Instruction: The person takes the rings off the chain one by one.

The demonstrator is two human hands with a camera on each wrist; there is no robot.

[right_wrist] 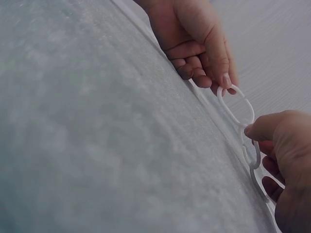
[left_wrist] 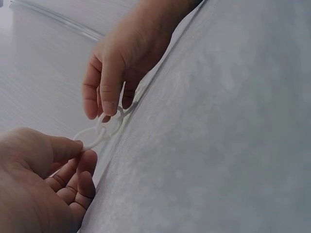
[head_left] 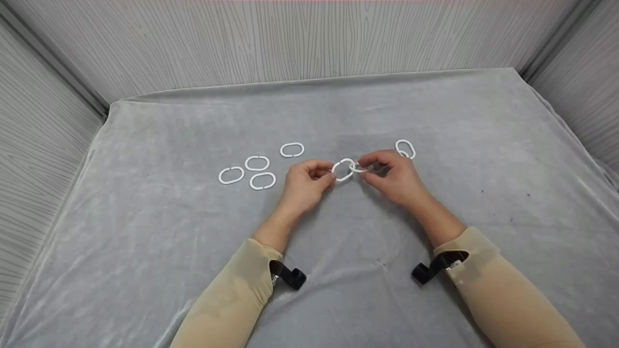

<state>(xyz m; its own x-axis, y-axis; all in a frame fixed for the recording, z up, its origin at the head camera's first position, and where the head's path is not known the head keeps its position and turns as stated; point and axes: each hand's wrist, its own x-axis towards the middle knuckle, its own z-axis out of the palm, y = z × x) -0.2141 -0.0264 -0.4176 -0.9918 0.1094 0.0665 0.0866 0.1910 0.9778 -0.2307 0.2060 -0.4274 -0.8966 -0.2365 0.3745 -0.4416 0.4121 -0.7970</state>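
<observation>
Between thumb and fingertips, my left hand (head_left: pixel 307 186) pinches one end of a white oval plastic link (head_left: pixel 344 180). A second white link (head_left: pixel 360 170) loops through that one, and my right hand (head_left: pixel 396 179) holds it between thumb and index finger. Both joined links hang between the hands in the right wrist view, with a further link (right_wrist: pixel 259 184) trailing below. Beyond the right fingers, another white link (head_left: pixel 414 149) lies on the cloth, with part of one more link passing through it; the rest is hidden behind the hand.
Several loose white links (head_left: pixel 257 169) lie on the grey cloth (head_left: pixel 159 232) to the left of my left hand, each with a small gap in its side. Pale wood-patterned panels (head_left: pixel 309 38) stand behind the table and at both sides.
</observation>
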